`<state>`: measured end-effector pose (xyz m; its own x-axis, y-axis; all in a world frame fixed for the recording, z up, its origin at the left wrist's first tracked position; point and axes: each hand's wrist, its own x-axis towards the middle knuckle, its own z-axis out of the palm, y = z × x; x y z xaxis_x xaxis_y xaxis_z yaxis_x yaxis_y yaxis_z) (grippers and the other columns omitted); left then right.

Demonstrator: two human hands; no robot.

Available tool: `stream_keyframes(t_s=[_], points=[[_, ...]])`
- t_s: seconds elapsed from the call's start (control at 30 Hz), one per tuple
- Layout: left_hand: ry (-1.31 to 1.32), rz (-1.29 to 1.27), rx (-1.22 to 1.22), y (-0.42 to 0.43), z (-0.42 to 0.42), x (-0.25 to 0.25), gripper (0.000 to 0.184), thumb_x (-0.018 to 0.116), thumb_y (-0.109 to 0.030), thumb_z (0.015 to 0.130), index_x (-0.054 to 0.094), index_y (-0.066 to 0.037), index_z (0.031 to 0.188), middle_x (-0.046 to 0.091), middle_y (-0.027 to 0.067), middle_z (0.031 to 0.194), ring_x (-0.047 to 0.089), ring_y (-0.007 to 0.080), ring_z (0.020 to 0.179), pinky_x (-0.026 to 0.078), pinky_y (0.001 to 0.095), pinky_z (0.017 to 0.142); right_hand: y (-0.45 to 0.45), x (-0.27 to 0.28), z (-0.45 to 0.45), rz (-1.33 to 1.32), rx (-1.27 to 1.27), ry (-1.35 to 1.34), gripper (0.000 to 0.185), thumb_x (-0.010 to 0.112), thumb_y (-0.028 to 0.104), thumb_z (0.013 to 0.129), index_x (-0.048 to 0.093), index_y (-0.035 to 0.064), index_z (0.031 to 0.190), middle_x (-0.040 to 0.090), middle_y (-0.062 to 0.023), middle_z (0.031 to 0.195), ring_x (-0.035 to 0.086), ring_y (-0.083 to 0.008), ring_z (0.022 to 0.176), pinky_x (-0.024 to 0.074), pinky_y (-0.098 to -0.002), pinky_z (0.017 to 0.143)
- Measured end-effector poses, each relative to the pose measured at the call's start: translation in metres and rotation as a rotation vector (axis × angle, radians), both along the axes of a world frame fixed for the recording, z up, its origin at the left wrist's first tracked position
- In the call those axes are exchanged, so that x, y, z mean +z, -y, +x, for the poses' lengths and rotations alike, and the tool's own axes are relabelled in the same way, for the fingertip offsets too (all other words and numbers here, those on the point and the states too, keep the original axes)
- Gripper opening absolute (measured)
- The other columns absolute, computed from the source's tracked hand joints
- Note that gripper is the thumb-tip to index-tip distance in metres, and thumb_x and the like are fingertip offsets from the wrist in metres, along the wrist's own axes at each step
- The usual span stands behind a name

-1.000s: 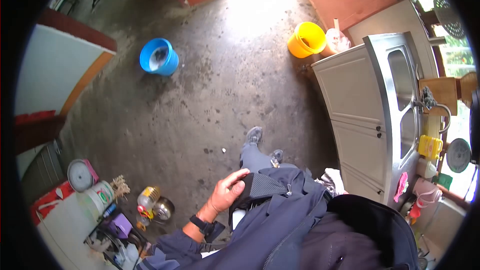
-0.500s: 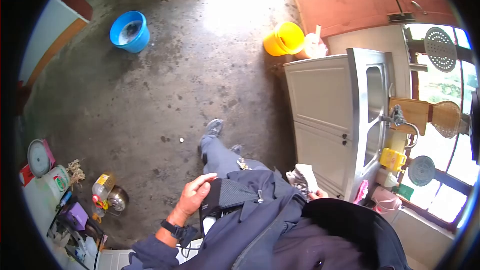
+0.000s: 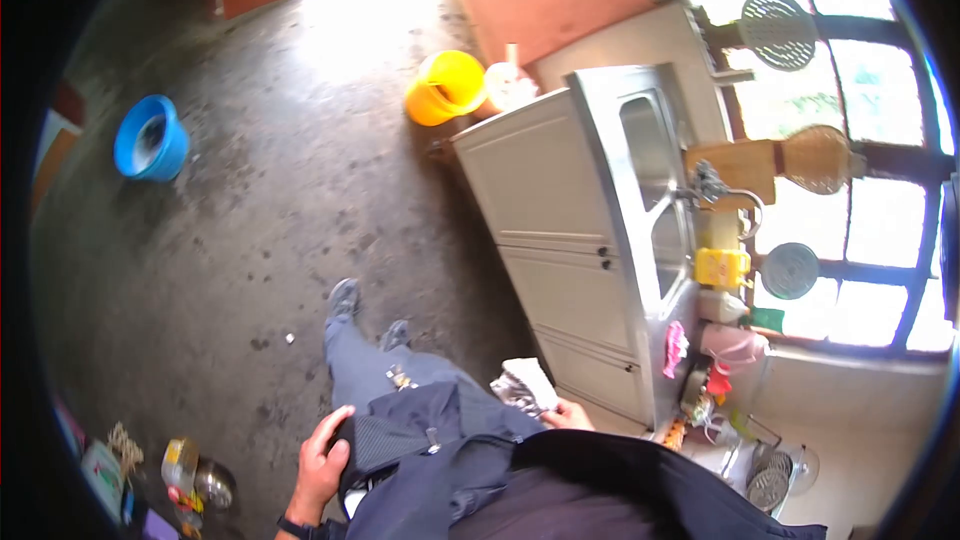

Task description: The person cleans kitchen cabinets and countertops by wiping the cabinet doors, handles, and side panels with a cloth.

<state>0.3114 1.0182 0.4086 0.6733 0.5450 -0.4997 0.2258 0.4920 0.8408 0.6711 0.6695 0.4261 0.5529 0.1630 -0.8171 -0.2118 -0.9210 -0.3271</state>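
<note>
My right hand grips a crumpled white cloth with dark patches, held beside my right hip near the cabinet front. Part of that hand is covered by my dark jacket. On the other side, my left hand is beside a black mesh-textured piece at my waist. Its fingers are stretched and the thumb stands apart, with nothing seen in them. Whether it touches the mesh piece I cannot tell.
A white cabinet with a steel sink stands at the right. Beyond its far end is a yellow bucket. A blue bucket sits on the floor at left. Bottles and a metal pot lie lower left.
The view has turned to the right, so the buckets and sink appear further left and more of the counter shows. My right hand still holds the cloth; my left stays at my waist.
</note>
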Motion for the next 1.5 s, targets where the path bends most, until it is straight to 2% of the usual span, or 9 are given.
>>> stream_keyframes(t_s=[0.13,0.37,0.47,0.6,1.0,1.13,1.17,1.2,1.5], points=[[0.010,-0.031,-0.069,-0.007,0.002,-0.001,0.069,0.059,-0.052,0.091,0.057,0.005,0.131,0.062,0.0185,0.132,0.056,0.0285,0.127,0.039,0.0383,0.108,-0.007,0.009,-0.014,-0.172,0.090,0.000,0.035,0.066,0.019,0.089,0.067,0.0025,0.119,0.073,-0.0059,0.102,0.063,-0.0127,0.093,0.0496,-0.0302,0.086],[0.006,0.019,-0.214,-0.025,0.008,0.012,0.080,0.052,-0.062,0.094,0.053,0.006,0.135,0.062,0.0168,0.131,0.054,0.0268,0.128,0.038,0.0377,0.109,0.033,-0.009,-0.040,-0.087,0.036,0.039,0.029,0.066,0.021,0.088,0.070,0.0021,0.110,0.072,-0.0077,0.093,0.063,-0.0131,0.086,0.0500,-0.0310,0.080],[-0.036,-0.122,-0.198,-0.028,-0.001,0.020,0.054,0.061,-0.039,0.095,0.057,-0.007,0.139,0.060,0.0205,0.135,0.055,0.0279,0.127,0.037,0.0369,0.110,0.010,0.003,-0.050,-0.117,0.081,0.049,0.032,0.067,0.023,0.087,0.069,0.0014,0.111,0.071,-0.0077,0.090,0.062,-0.0128,0.084,0.0502,-0.0306,0.078],[-0.130,-0.117,-0.268,-0.039,0.003,0.024,0.054,0.062,-0.039,0.095,0.057,-0.006,0.137,0.061,0.0202,0.132,0.056,0.0277,0.125,0.039,0.0370,0.108,-0.009,-0.002,-0.068,-0.085,0.074,0.014,0.036,0.067,0.023,0.088,0.066,0.0037,0.119,0.072,-0.0073,0.099,0.063,-0.0138,0.092,0.0497,-0.0301,0.086],[-0.158,0.026,-0.693,0.004,0.079,-0.021,0.054,0.064,-0.040,0.093,0.059,-0.003,0.133,0.065,0.0193,0.123,0.061,0.0274,0.117,0.044,0.0370,0.102,0.045,-0.030,-0.189,-0.053,-0.334,-0.037,0.034,0.066,0.023,0.088,0.067,0.0073,0.118,0.073,-0.0089,0.096,0.065,-0.0151,0.087,0.0503,-0.0311,0.081],[-0.117,0.112,-0.905,0.035,0.106,-0.034,0.054,0.065,-0.040,0.093,0.060,-0.002,0.132,0.067,0.0190,0.120,0.063,0.0272,0.114,0.046,0.0371,0.100,0.084,-0.056,-0.261,-0.019,-0.412,0.081,0.039,0.067,0.029,0.086,0.067,0.0062,0.118,0.073,-0.0135,0.098,0.068,-0.0195,0.088,0.0511,-0.0334,0.082],[-0.108,0.134,-0.961,0.043,0.110,-0.037,0.055,0.065,-0.040,0.093,0.060,-0.001,0.131,0.067,0.0189,0.119,0.063,0.0272,0.114,0.046,0.0371,0.099,0.094,-0.071,-0.287,0.084,-0.470,0.211,0.040,0.065,0.032,0.083,0.067,0.0043,0.112,0.071,-0.0200,0.094,0.069,-0.0349,0.088,0.0518,-0.0404,0.077],[-0.102,0.154,-1.022,0.049,0.114,-0.040,0.055,0.065,-0.040,0.093,0.060,-0.001,0.131,0.067,0.0188,0.118,0.063,0.0272,0.113,0.047,0.0371,0.098,0.100,-0.078,-0.306,0.068,-0.466,0.264,0.039,0.065,0.033,0.083,0.067,0.0033,0.109,0.070,-0.0212,0.093,0.068,-0.0378,0.088,0.0516,-0.0423,0.076],[-0.239,0.386,-1.504,0.020,0.125,-0.045,0.055,0.067,-0.040,0.092,0.062,0.001,0.128,0.070,0.0182,0.111,0.067,0.0269,0.107,0.050,0.0371,0.094,0.083,-0.077,-0.478,-0.067,-0.999,0.359,0.039,0.066,0.035,0.079,0.068,0.0032,0.100,0.069,-0.0228,0.094,0.067,-0.0409,0.089,0.0511,-0.0469,0.077]])
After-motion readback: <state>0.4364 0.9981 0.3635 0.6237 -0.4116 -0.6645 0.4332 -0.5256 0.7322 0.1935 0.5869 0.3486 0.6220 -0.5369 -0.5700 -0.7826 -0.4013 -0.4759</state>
